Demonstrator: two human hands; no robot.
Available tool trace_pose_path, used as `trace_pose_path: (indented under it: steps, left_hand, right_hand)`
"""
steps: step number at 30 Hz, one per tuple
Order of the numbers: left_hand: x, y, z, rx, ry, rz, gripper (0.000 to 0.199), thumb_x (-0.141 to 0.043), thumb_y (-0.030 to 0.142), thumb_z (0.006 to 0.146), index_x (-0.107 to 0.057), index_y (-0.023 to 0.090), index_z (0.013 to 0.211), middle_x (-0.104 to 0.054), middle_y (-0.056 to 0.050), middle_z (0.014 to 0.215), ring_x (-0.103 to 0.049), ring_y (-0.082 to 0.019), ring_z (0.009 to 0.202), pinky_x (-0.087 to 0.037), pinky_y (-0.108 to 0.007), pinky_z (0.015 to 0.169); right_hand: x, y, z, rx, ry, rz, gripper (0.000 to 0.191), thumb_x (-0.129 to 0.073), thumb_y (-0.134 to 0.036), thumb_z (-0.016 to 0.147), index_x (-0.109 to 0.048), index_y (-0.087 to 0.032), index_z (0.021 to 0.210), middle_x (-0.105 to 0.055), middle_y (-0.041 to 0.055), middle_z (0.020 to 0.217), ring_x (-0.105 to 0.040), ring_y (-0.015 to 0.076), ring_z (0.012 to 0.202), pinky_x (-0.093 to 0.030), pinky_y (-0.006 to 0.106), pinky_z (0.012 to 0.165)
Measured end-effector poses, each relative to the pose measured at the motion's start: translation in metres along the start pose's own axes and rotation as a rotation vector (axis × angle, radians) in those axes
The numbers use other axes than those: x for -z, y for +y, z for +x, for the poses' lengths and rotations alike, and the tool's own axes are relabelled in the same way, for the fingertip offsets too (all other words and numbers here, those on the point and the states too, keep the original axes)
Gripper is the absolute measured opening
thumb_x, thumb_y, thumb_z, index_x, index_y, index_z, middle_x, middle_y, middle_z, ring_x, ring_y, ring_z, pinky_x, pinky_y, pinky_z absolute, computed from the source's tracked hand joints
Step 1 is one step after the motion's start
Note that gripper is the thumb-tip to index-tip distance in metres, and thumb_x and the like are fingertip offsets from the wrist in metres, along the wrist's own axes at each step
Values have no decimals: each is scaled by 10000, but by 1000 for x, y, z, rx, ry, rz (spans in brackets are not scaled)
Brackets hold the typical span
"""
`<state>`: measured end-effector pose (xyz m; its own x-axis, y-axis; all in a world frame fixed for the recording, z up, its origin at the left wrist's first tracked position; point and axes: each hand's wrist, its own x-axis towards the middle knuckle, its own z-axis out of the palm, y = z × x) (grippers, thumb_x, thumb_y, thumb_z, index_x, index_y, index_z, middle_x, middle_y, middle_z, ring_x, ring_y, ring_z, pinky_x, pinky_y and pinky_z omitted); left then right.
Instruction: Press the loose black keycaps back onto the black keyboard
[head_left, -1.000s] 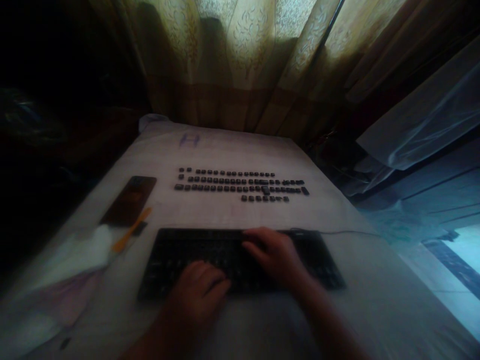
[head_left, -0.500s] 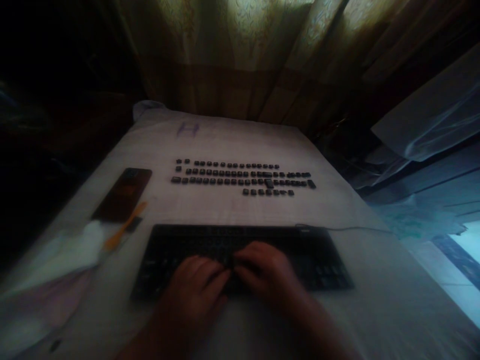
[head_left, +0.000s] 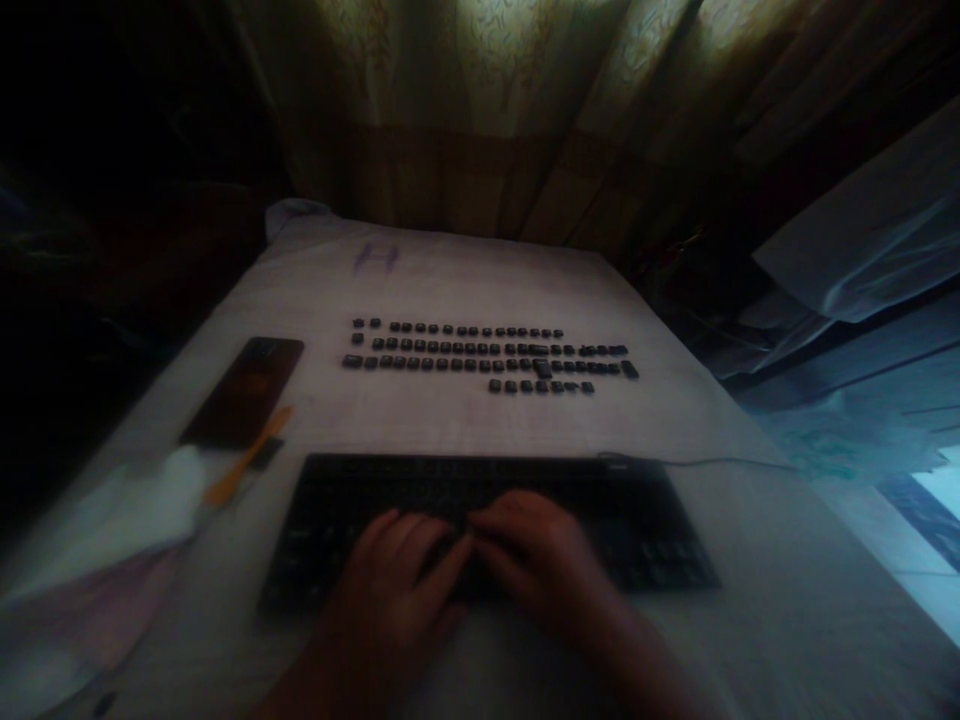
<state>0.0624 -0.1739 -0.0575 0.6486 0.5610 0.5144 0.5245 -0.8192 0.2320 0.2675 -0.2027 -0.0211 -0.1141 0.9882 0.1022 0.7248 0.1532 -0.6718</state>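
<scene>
Hands rest together on the keyboard [head_left: 487, 520] at the near table edge: left hand [head_left: 397, 580] and right hand [head_left: 536, 555] grasp nothing, fingers apparently pressing its middle. Next move calls for a loose keycap [head_left: 544, 368].

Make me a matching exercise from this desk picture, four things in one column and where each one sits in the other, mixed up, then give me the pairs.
Things
1. keyboard
2. loose keycaps
3. phone
4. orange tool

Places
A. laid in rows on the cloth, beyond the keyboard
B. far left of the cloth, flat and dark
C. under the left hand and the right hand
D. slanting between the phone and the keyboard's left end

Pairs: 1-C, 2-A, 3-B, 4-D
</scene>
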Motion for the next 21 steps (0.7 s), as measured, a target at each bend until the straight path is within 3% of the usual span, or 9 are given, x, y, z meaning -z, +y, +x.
trace_pose_path:
  steps: [21]
  left_hand:
    - [1,0,0,-13,20,-14,304,-431,223,995,-668,230,1184,-666,-69,1131,-592,-246,1077,-424,-484,1039]
  right_hand:
    - [-4,7,-3,68,62,18,232,-623,-115,881,-759,-215,1040,-765,65,944,-703,212,867,-543,369,800]
